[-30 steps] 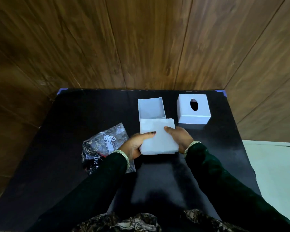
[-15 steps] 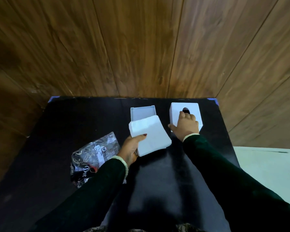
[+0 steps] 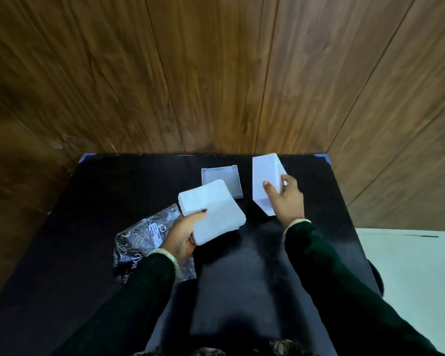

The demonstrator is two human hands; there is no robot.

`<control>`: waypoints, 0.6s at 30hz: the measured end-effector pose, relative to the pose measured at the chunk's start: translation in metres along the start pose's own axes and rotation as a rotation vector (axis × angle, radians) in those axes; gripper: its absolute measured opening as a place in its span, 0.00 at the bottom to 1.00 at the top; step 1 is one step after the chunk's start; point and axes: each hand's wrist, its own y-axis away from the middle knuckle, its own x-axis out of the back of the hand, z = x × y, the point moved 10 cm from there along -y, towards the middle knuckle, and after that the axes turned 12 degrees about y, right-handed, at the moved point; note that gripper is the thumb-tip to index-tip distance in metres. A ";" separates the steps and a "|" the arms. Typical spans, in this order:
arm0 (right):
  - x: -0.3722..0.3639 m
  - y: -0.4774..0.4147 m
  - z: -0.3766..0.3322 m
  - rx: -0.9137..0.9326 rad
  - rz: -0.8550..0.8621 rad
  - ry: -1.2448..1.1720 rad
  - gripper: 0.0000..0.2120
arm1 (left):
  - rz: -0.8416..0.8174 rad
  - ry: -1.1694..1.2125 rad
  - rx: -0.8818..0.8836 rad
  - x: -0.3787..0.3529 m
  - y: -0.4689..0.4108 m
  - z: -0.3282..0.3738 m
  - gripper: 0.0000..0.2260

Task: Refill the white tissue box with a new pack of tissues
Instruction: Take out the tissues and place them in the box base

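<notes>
The stack of tissues (image 3: 211,210), a thick white square block with soft, slightly rounded edges, is held above the middle of the tabletop (image 3: 88,201) by the left hand (image 3: 183,233). The thumb lies across the stack's near-left corner and the other fingers are curled beneath it, mostly hidden; the stack tilts, its far corner overlapping the near edge of the tray. Whether it touches the tray cannot be told.

The white box cover (image 3: 263,183) is lifted off the tabletop and tipped on edge near the far-right corner, held in the right hand (image 3: 285,199). The thumb presses on its broad plain face and the other fingers wrap round the far side, so its opening is turned away and out of sight. Its lower corner hangs just above the dark surface.

The tray (image 3: 222,181), a shallow grey-white square with low walls, sits flat close to the far edge, between the stack and the cover. What can be seen of its inside is bare; its near-left part is covered by the tissues.

A crumpled clear plastic wrapper (image 3: 141,235) with printed lettering and a white label lies toward the left of the tabletop, partly under the left wrist and dark sleeve. The lettering is too small to read.
</notes>
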 end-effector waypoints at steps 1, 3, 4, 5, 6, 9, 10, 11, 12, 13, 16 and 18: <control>0.002 0.011 0.007 -0.037 -0.007 -0.213 0.25 | -0.012 0.005 0.008 0.003 0.004 0.002 0.13; -0.007 0.031 0.021 -0.158 -0.121 -0.607 0.17 | -0.023 0.032 0.032 0.009 0.011 0.004 0.11; -0.018 0.042 0.028 -0.227 -0.221 -0.780 0.17 | -0.023 0.048 0.041 0.012 0.015 0.005 0.10; -0.028 0.054 0.033 -0.287 -0.317 -0.910 0.17 | -0.022 0.062 0.046 0.014 0.018 0.006 0.09; -0.035 0.071 0.039 -0.349 -0.383 -0.995 0.18 | -0.021 0.067 0.049 0.021 0.025 0.007 0.08; -0.057 0.101 0.067 -0.571 -0.455 -1.078 0.18 | -0.032 0.053 0.046 0.027 0.031 0.008 0.08; -0.063 0.112 0.072 -0.614 -0.477 -1.078 0.18 | -0.036 0.048 0.044 0.028 0.034 0.008 0.08; -0.068 0.122 0.078 -0.641 -0.485 -1.057 0.19 | -0.041 0.041 0.045 0.031 0.038 0.007 0.07; -0.072 0.131 0.082 -0.661 -0.493 -1.040 0.19 | -0.044 0.036 0.049 0.034 0.041 0.006 0.07; -0.075 0.137 0.087 -0.679 -0.490 -1.019 0.20 | -0.046 0.028 0.056 0.035 0.045 0.004 0.06; -0.076 0.149 0.100 -0.702 -0.472 -0.951 0.21 | -0.047 -0.006 0.071 0.043 0.053 -0.003 0.06; -0.075 0.153 0.106 -0.669 -0.496 -0.843 0.24 | -0.053 -0.026 0.073 0.045 0.057 -0.006 0.06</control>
